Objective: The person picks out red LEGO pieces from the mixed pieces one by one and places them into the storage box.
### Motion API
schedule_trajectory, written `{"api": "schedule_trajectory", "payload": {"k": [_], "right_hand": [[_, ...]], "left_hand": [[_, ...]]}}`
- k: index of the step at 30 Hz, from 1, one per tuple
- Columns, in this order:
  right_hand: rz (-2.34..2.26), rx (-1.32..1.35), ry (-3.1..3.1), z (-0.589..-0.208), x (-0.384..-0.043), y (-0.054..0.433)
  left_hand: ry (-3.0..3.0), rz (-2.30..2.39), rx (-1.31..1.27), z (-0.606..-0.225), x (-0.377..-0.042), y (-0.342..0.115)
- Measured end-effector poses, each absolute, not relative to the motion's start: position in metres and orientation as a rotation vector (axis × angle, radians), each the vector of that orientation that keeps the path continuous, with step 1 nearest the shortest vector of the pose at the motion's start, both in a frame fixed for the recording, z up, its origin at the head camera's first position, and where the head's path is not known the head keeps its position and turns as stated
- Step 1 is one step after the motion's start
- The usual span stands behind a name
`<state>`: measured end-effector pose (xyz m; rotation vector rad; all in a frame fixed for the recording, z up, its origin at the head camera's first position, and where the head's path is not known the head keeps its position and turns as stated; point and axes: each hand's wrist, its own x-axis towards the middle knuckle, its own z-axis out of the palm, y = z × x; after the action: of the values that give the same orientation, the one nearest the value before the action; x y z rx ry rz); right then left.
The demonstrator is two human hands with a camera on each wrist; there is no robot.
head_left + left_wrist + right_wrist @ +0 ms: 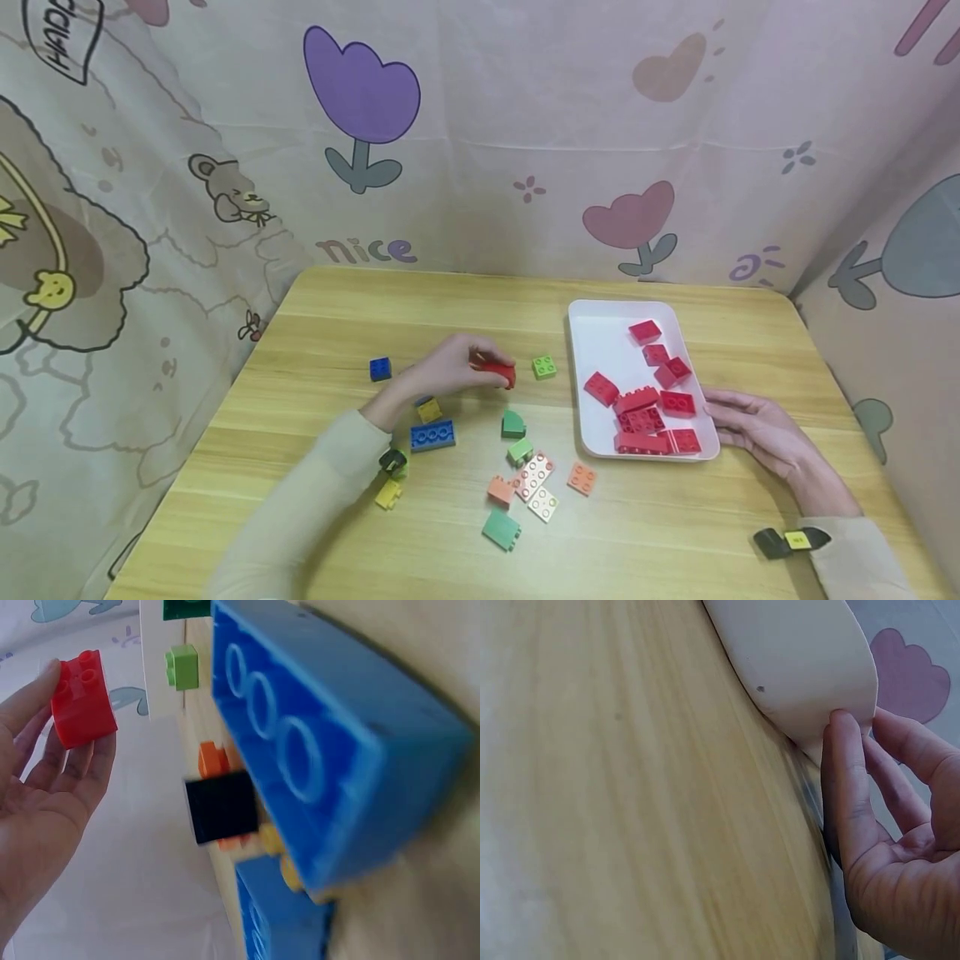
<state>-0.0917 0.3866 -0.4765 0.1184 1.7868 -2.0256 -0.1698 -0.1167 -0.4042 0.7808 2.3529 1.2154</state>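
My left hand (453, 365) pinches a red toy building brick (500, 374) above the middle of the table. In the left wrist view this brick (86, 712) has round studs and a curved side, held between thumb and fingers. My right hand (757, 429) is at the right side of the white tray (603, 342), its extended fingertips against the outer wall. The right wrist view shows these fingers (847, 772) touching the tray wall (802, 667) near its rim. Several red bricks (677, 403) lie in the tray, mostly in its right and near parts. A lime-green brick (543, 367) sits beside the held brick.
Around my left forearm lie blue bricks (432, 436), a yellow brick (388, 494) and others. Nearer the front are green (501, 530), orange (581, 478) and peach bricks (543, 504). A patterned cloth (480, 150) hangs behind the wooden table (450, 304).
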Motion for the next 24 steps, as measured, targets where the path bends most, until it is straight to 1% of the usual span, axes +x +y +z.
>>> {"api": "schedule_trajectory", "payload": {"k": [5,15,24], "right_hand": [[-2.032,0.122,1.783,-0.477,-0.092,0.387],[-2.028,0.122,1.789,-0.478,-0.092,0.387],[-2.005,0.122,1.821,-0.477,-0.092,0.385]], "left_hand": [[2.341,1.2,0.845,-0.404,-0.175,-0.098],[2.246,1.232,0.855,-0.41,-0.179,-0.062],[2.197,1.272,0.931,-0.411,-0.192,-0.029]]}}
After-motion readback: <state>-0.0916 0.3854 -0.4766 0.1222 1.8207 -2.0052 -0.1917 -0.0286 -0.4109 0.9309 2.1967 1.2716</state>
